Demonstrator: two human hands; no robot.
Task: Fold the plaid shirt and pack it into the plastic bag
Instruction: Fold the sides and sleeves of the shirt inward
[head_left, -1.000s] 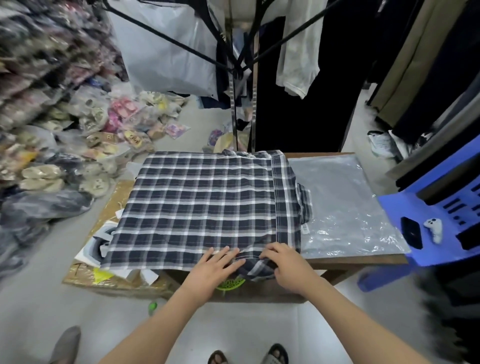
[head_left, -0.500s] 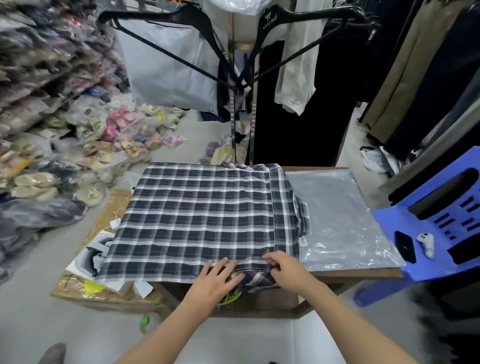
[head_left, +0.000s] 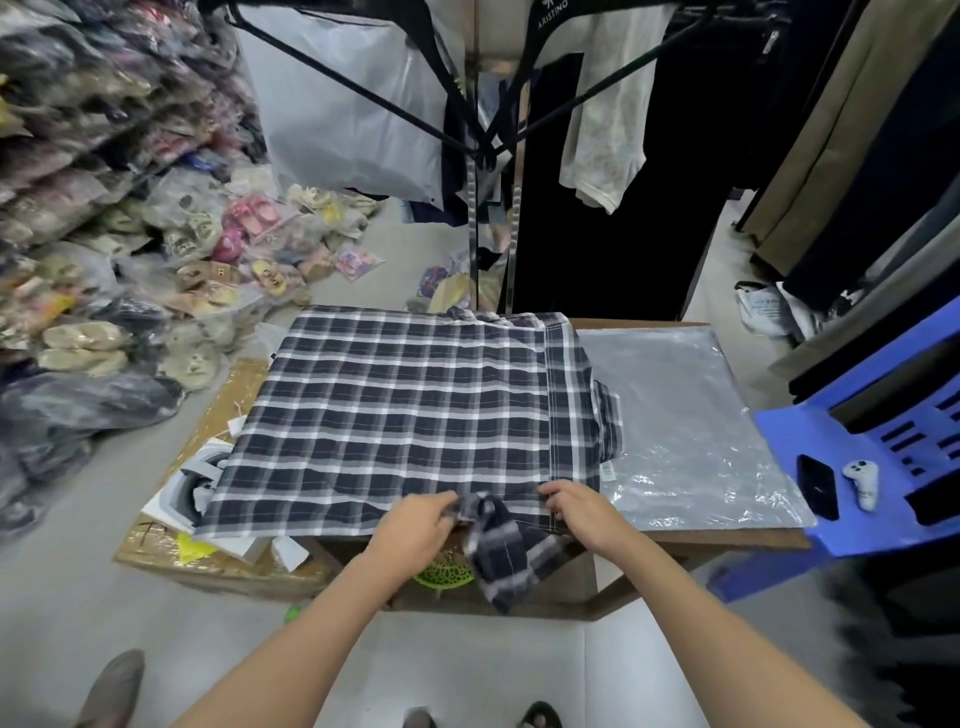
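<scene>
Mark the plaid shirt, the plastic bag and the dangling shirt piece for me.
plaid shirt (head_left: 415, 410): head view, middle of the flat folded panel.
plastic bag (head_left: 680, 431): head view, bare centre, right of the shirt.
dangling shirt piece (head_left: 506, 556): head view, cloth hanging over the table's near edge.

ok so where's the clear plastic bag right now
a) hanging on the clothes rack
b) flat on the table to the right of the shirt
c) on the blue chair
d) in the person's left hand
b: the plastic bag lies flat and empty on the table, right of the plaid shirt, whose edge overlaps it, while the left hand and right hand grip the shirt's near edge.
</scene>
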